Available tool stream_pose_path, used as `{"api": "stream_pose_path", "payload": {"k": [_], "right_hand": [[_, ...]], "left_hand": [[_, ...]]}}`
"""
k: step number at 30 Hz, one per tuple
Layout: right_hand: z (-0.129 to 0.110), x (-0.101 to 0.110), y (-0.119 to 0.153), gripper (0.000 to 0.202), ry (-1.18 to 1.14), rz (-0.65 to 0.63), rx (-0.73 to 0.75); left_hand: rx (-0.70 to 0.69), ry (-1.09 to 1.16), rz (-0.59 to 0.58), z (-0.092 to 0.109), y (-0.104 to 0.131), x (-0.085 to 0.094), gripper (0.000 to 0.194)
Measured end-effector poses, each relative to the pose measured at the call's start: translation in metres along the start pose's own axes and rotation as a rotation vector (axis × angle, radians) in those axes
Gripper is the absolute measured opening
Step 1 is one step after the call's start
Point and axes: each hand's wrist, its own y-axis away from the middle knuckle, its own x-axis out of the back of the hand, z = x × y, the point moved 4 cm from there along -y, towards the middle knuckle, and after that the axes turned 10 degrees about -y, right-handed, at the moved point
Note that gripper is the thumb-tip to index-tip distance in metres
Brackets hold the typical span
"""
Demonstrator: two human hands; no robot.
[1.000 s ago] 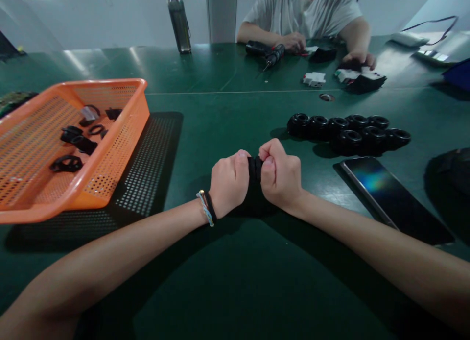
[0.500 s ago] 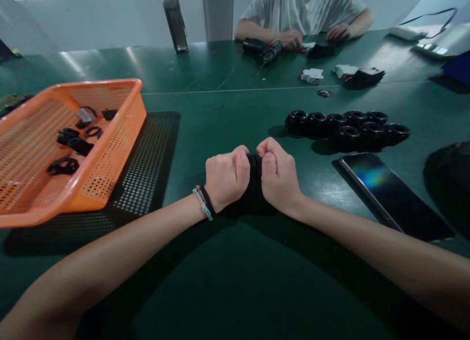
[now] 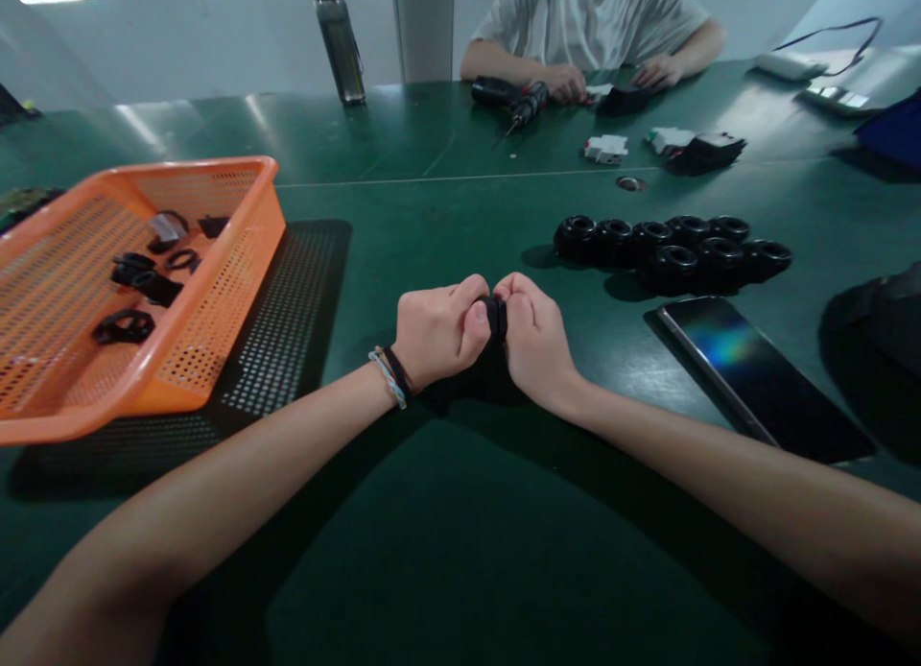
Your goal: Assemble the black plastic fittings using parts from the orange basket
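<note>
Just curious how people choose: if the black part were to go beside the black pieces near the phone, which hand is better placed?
Probably the right hand: it grips the part on the side nearer the pieces. The left hand, also gripping it, is farther off, towards the basket.

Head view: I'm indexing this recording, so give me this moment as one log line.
left hand: closed on black piece; right hand: closed at its other end; orange basket: left, holding black parts; phone: right, lying flat
</note>
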Motion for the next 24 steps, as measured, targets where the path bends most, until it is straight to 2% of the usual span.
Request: {"api": "stream_pose_path", "payload": {"k": [4, 8, 10, 12, 15, 24], "right_hand": [[-0.002, 0.005, -0.007, 0.014, 0.171, 0.035, 0.253], [-0.008, 0.009, -0.007, 0.011, 0.32, -0.041, 0.593], [-0.011, 0.01, -0.005, 0.009, 0.359, -0.066, 0.726], [-0.013, 0.011, -0.004, 0.009, 0.375, -0.068, 0.797], [-0.015, 0.01, -0.003, 0.01, 0.366, -0.069, 0.76], [-0.018, 0.005, -0.003, 0.009, 0.288, -0.077, 0.353]], "left_hand": [[0.228, 0.216, -0.075, -0.002, 0.0, -0.009, 0.04], [0.468, 0.486, -0.136, -0.001, 0.004, -0.019, 0.045], [0.542, 0.59, -0.162, -0.001, 0.006, -0.024, 0.049], [0.567, 0.649, -0.169, 0.0, 0.007, -0.026, 0.048], [0.53, 0.627, -0.129, 0.0, 0.007, -0.023, 0.043], [0.396, 0.257, -0.072, 0.004, 0.008, -0.007, 0.048]]}}
